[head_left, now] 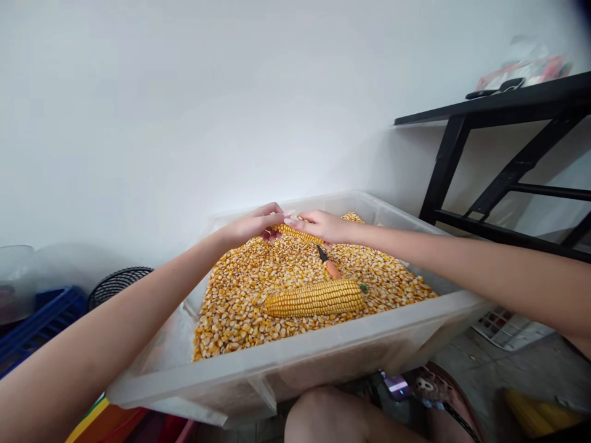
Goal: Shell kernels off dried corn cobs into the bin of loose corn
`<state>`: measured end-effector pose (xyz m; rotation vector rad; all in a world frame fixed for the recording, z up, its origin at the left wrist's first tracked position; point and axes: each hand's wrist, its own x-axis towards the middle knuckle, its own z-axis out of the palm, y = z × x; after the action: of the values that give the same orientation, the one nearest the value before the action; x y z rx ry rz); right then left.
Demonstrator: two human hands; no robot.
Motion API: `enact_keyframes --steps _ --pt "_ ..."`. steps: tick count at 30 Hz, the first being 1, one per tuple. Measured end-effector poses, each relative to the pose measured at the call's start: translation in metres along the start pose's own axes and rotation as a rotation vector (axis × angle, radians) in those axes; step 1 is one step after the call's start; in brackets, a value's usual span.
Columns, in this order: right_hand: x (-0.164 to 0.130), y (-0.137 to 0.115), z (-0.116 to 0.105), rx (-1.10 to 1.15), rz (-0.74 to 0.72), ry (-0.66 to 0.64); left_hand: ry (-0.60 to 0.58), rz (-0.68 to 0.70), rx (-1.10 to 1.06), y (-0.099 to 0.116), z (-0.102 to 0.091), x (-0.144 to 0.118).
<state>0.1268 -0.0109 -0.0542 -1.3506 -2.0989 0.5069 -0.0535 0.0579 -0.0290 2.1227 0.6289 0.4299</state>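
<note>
1. Two hands met at the far end of the bin: our left hand and right hand both gripped one cob, fingers curled around it, neither hand loose.
2. That cob sat just above the loose kernels, held roughly level, with only a short yellow stretch showing between the hands.
3. A second cob, fully covered in kernels, lay on the pile near the front wall, well apart from both hands.
4. A small tool with an orange handle and dark tip lay on the kernels between the two cobs, touched by neither hand.
5. We judged the step to be stripping kernels by hand. To do it well, we thought it best to keep the cob low over the bin so kernels dropped inside, twist the hands in opposite directions, and push with the thumbs along the rows.
6. Risk as we saw it: kernels flying over the far wall, or a thumb slipping toward the tool tip.
</note>
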Motion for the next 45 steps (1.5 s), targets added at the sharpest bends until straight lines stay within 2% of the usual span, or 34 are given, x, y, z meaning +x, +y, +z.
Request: enact_keyframes --steps 4,8,13,17,20,23,28,31,35,37,42,45 --pt "0.001 -0.002 0.001 -0.09 -0.009 0.031 0.001 -0.048 -0.001 0.0 0.002 -0.001" --pt "0.002 -0.001 0.001 -0.032 0.033 0.036 0.022 -0.035 0.082 0.001 0.003 -0.001" --pt "-0.001 -0.004 -0.002 0.158 0.186 -0.116 0.024 -0.018 0.104 0.004 0.003 -0.002" --pt "-0.001 0.0 -0.006 0.276 0.182 -0.212 -0.102 -0.037 0.157 0.007 -0.001 -0.004" --pt "0.003 0.008 -0.009 0.314 0.134 -0.255 -0.095 -0.032 0.177 0.004 -0.005 -0.003" --pt "0.005 0.012 -0.01 0.3 0.104 -0.237 -0.071 -0.044 0.18 -0.001 -0.008 -0.001" --pt "0.003 0.003 -0.009 0.23 0.077 -0.201 -0.097 -0.106 0.153 -0.003 -0.01 -0.003" --pt "0.004 0.001 -0.007 0.223 0.11 -0.126 -0.098 -0.1 0.086 0.0 -0.01 -0.005" --pt "0.008 0.004 -0.004 0.239 0.186 -0.05 -0.112 -0.076 0.122 0.005 -0.011 -0.007" --pt "0.008 0.004 -0.003 0.292 0.198 -0.095 -0.134 -0.08 0.155 0.005 -0.011 -0.006" --pt "0.004 0.004 -0.009 0.421 0.204 -0.246 -0.289 -0.091 0.152 0.001 -0.011 -0.005" --pt "0.002 0.007 -0.016 0.435 0.222 -0.358 -0.264 -0.106 0.166 0.001 -0.011 -0.005"
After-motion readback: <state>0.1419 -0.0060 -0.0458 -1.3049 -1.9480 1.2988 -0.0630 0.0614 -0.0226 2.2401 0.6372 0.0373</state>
